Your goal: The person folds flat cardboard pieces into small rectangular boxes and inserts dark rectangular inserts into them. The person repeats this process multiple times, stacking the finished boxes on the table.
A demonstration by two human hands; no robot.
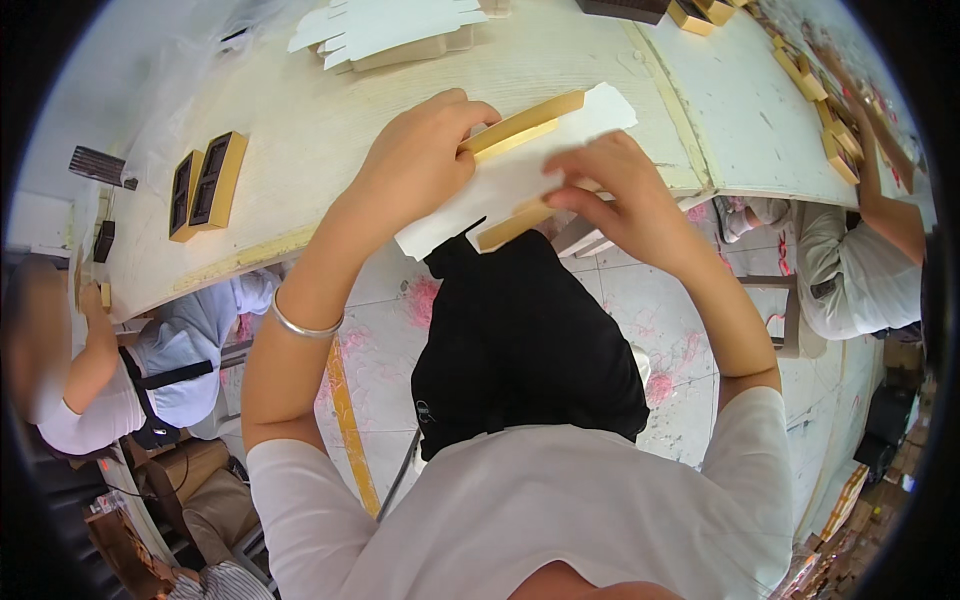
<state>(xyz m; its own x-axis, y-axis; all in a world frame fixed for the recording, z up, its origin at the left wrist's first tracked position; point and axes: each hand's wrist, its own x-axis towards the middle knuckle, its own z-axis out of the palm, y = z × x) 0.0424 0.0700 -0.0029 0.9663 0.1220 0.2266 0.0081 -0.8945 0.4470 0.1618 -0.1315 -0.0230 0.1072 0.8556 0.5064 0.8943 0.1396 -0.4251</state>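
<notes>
"Which way does the white card (508, 180) point?"

"Its long axis runs from about eight to two o'clock, at the near edge of the desk (330, 130), gold flaps (527, 119) along both long sides."

"And the hands?"

"The left hand (425, 150) grasps the flap on the eleven-o'clock side; the right hand (610, 185) is at the five-o'clock flap, blurred, so I can't tell whether it grips."

Stacked card blanks (395, 30), gold boxes (224, 182) and co-workers (862, 265) along a worktable (300, 150) show a packing workshop.
</notes>
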